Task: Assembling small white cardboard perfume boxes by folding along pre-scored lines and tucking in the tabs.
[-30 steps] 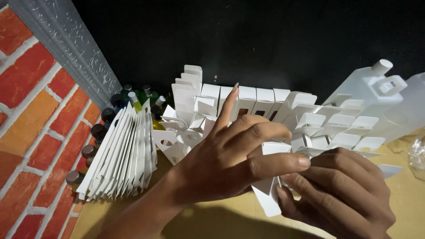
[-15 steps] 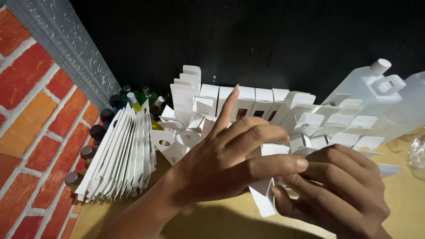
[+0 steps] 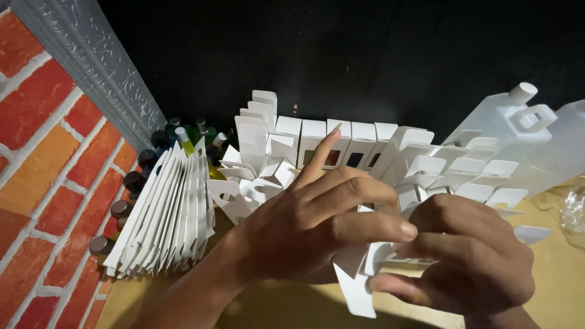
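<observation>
**Folding a small white carton between both hands**

Both hands closed on one flat white carton (image 3: 365, 268), held just above the table (image 3: 567, 286) in the lower middle of the view. Left hand (image 3: 311, 225) curled over the top, thumb and middle fingers pinching a panel, forefinger pointing up and free. Right hand (image 3: 469, 262) wrapped round from the other side, fingertips pressing the flaps. One loose flap hanging below, untucked.

Best done, by the look of it, with thumbs kept on the score lines, so that the card bends there and not across a panel. Light pressure only; thin card creases readily. Hanging flap to be squared up before tucking.

Behind: a row of made-up boxes (image 3: 341, 143) against the dark backdrop, more with hang tabs leaning to the right. Left of them a fanned stack of flat blanks (image 3: 164, 213), and small capped bottles (image 3: 183, 137) along the brick wall (image 3: 49, 152). Two pale plastic jugs (image 3: 512, 122) at far right.
</observation>
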